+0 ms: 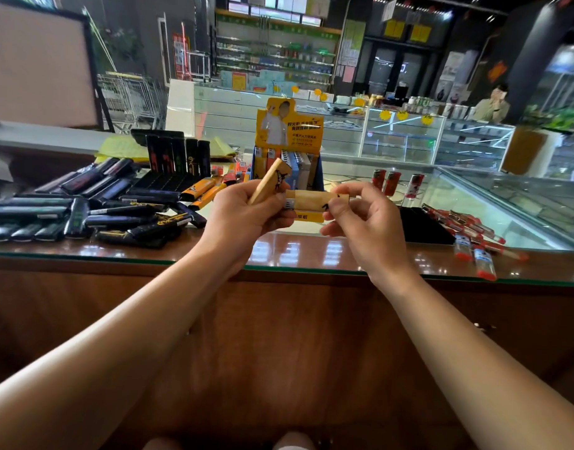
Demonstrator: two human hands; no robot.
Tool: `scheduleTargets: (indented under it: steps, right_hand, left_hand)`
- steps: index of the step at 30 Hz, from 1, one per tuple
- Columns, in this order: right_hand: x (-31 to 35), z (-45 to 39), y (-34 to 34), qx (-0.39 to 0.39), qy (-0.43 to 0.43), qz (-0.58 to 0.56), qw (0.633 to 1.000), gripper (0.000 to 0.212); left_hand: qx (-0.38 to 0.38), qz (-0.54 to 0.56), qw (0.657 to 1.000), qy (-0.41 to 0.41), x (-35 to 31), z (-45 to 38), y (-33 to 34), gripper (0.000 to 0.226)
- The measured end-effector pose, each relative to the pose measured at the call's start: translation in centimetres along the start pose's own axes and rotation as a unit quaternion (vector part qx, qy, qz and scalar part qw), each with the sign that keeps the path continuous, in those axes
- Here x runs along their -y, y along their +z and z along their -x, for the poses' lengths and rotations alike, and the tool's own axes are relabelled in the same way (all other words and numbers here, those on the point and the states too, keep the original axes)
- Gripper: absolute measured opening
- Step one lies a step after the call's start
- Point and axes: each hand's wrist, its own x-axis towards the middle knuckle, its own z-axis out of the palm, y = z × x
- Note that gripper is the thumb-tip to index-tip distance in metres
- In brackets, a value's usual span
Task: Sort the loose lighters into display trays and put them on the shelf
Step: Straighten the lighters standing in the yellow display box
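Over the near edge of the glass-topped counter [311,251], the left hand [246,219] grips a tan lighter [268,180] that tilts up and away, and its fingers also seem to close on the near end of a second tan lighter [311,199] lying level between the two hands. The right hand [360,222] pinches the far end of that second tan lighter between thumb and forefinger. Just behind the hands stands the yellow display tray [287,151], its slots already partly filled with upright lighters. The step in hand looks like squaring these two up before slotting them in. To do it well, both should be turned the same way, heads up, printed faces forward to match the row in the tray, then lowered one at a time into a free slot rather than pushed in together. A heap of black lighters [94,206] lies to the left, some stood in a black tray [178,154]; red lighters [457,225] lie to the right beside a low black tray [425,227].
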Motion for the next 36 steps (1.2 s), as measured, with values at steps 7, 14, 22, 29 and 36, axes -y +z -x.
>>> scheduleTargets:
  steps: [7, 14, 22, 29, 36]
  right_hand:
    - [-0.2, -1.0, 0.1, 0.135, -0.012, 0.135, 0.982, 0.027]
    - [-1.0, -2.0, -0.1, 0.127, -0.019, 0.125, 0.984, 0.040]
    - [-1.5, -7.6, -1.1, -0.017, -0.023, 0.142, 0.989, 0.030]
    - [-3.1, -12.9, -0.1, -0.038, -0.057, 0.168, 0.983, 0.029]
    - [-4.1, -15.3, 1.1, -0.017, -0.092, 0.203, 0.975, 0.030]
  left_hand:
    - [0.032, -0.129, 0.990, 0.055, 0.2, -2.0, 0.0, 0.009]
    - [0.046, -0.174, 0.983, 0.039, 0.0, -3.8, 0.3, 0.008]
    - [0.015, -0.132, 0.991, -0.007, -1.9, -6.8, 0.8, 0.020]
    - [-0.019, -0.103, 0.994, 0.008, -2.8, -9.9, 1.4, 0.017]
    - [-0.043, -0.087, 0.995, 0.016, -2.3, -11.7, 0.7, 0.009]
